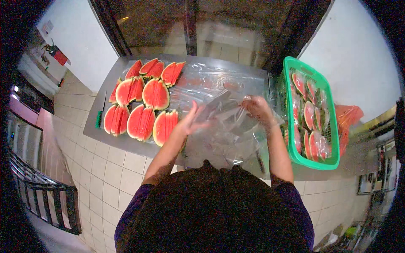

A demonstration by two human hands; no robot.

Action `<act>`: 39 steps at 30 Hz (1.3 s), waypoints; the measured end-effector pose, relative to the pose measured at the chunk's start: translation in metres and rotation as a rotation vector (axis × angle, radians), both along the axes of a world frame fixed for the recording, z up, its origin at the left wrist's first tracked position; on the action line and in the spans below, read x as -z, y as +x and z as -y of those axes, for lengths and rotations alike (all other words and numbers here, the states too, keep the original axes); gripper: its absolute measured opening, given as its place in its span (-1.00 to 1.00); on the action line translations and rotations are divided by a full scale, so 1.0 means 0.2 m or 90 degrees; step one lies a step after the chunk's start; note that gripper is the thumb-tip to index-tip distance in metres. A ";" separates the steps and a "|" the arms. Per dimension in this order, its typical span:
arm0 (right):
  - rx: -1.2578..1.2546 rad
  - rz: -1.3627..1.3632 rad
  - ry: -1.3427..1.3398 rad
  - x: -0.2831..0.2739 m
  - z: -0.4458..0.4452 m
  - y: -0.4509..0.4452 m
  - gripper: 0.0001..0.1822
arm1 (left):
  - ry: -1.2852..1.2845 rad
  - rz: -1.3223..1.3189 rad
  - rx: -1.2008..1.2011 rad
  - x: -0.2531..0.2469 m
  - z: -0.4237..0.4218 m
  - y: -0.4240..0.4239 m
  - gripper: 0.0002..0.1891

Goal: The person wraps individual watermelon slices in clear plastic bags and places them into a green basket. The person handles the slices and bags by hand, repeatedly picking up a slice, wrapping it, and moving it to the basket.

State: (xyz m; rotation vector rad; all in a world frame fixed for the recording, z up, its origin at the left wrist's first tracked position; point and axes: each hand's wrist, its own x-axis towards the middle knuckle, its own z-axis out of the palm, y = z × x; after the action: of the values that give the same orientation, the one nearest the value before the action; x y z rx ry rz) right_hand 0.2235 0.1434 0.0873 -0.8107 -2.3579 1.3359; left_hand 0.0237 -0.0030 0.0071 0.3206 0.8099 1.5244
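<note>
A sheet or bag of clear plastic film (226, 117) hangs in front of me above the steel table. My right hand (258, 109) grips it with bent fingers at its far right part. At its left edge is my left hand (193, 120), thumb raised and fingers spread; motion blur hides whether the fingers touch the film or are inside it. Just left of that hand lies a sliced watermelon portion (165, 126). Several more cut portions, such as a watermelon wedge (155, 94), stand in rough rows on the table's left half.
More clear plastic (205, 76) covers the far middle of the steel table (95, 121). A green-handled knife (98, 118) lies near the left edge. On the right, a green plastic basket (333, 126) holds several wrapped watermelon pieces (309, 115), beside an orange plastic bag (348, 117).
</note>
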 end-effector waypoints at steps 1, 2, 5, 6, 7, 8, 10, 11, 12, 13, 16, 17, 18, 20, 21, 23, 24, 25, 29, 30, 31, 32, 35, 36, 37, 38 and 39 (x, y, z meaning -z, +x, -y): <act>0.015 0.028 -0.009 -0.01 0.02 -0.01 -0.85 | 0.038 0.068 0.076 0.06 0.00 0.00 -0.54; 0.007 0.018 -0.069 -0.03 0.03 0.01 -0.81 | 0.075 0.134 0.152 0.10 0.00 -0.02 -0.56; -0.026 0.049 -0.157 -0.03 0.01 0.12 -0.74 | 0.145 -0.240 0.261 0.18 -0.03 -0.14 -0.60; -0.042 0.091 -0.120 0.01 -0.02 0.16 -0.74 | 0.191 -0.170 0.224 0.15 -0.03 -0.14 -0.58; -0.062 0.133 -0.084 0.05 -0.04 0.19 -0.74 | 0.152 -0.121 0.184 0.07 -0.02 -0.12 -0.58; -0.057 0.099 -0.196 0.07 -0.06 0.23 -0.77 | 0.113 -0.071 0.144 0.00 0.01 -0.08 -0.57; -0.041 0.039 -0.209 0.05 0.00 0.23 -0.79 | 0.041 0.020 0.137 -0.01 0.04 -0.07 -0.52; -0.032 0.009 -0.216 0.03 0.02 0.23 -0.80 | 0.009 0.060 0.174 0.06 0.03 -0.07 -0.47; -0.045 -0.016 -0.228 0.05 0.03 0.24 -0.81 | -0.022 0.098 0.215 0.12 0.01 -0.08 -0.42; -0.059 -0.043 -0.240 0.08 0.01 0.25 -0.82 | -0.015 -0.017 0.238 0.18 0.00 -0.07 -0.41; -0.066 -0.108 -0.276 0.06 0.06 0.24 -0.83 | -0.039 -0.302 0.233 0.21 -0.01 0.03 -0.35; -0.063 -0.128 -0.287 0.05 0.08 0.23 -0.84 | -0.013 -0.290 0.225 0.21 -0.02 0.04 -0.37; -0.049 -0.122 -0.281 0.03 0.10 0.23 -0.84 | 0.013 -0.277 0.216 0.21 -0.03 0.05 -0.40; -0.023 -0.108 -0.270 0.01 0.13 0.23 -0.85 | 0.095 -0.269 0.223 0.23 -0.05 0.07 -0.42; -0.012 -0.112 -0.277 0.00 0.14 0.24 -0.84 | 0.152 -0.273 0.234 0.30 -0.07 0.07 -0.43; 0.001 -0.121 -0.295 -0.02 0.16 0.25 -0.84 | 0.190 -0.223 0.291 0.37 -0.11 0.07 -0.45; 0.011 -0.112 -0.294 0.00 0.15 0.28 -0.82 | 0.171 -0.166 0.339 0.40 -0.13 0.09 -0.46; 0.028 -0.124 -0.286 0.01 0.16 0.28 -0.82 | 0.151 -0.110 0.385 0.41 -0.12 0.08 -0.48; 0.078 -0.116 -0.248 -0.01 0.21 0.29 -0.81 | 0.066 -0.369 0.351 0.26 -0.01 0.09 -0.64; 0.096 -0.102 -0.233 0.02 0.20 0.31 -0.81 | 0.038 -0.436 0.299 0.26 -0.02 0.08 -0.65; 0.110 -0.087 -0.218 0.06 0.18 0.34 -0.80 | 0.008 -0.502 0.240 0.26 -0.03 0.06 -0.65; 0.174 -0.097 -0.243 0.15 0.14 0.40 -0.77 | -0.023 -0.567 0.180 0.26 -0.04 0.04 -0.64; 0.130 0.125 -0.076 0.22 0.10 0.46 -0.84 | -0.062 -0.770 0.166 0.39 -0.12 -0.03 -0.66; 0.132 0.321 0.158 0.20 0.11 0.45 -0.83 | 0.006 -0.861 0.054 0.47 -0.15 -0.03 -0.67; 0.136 0.311 0.144 0.27 0.09 0.47 -0.80 | 0.080 -0.944 -0.059 0.54 -0.16 -0.02 -0.68; 0.145 0.299 0.127 0.44 0.03 0.52 -0.74 | 0.159 -1.022 -0.170 0.57 -0.18 0.00 -0.70; 0.160 0.287 0.109 0.62 -0.03 0.59 -0.66 | 0.170 -0.967 -0.145 0.53 -0.19 0.01 -0.70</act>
State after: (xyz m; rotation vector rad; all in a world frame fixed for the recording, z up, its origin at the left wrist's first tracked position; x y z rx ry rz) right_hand 0.3414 0.1500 -0.0368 -1.4192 -2.5372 0.9062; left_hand 0.0262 0.0353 -0.0983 1.7413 1.8165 1.4194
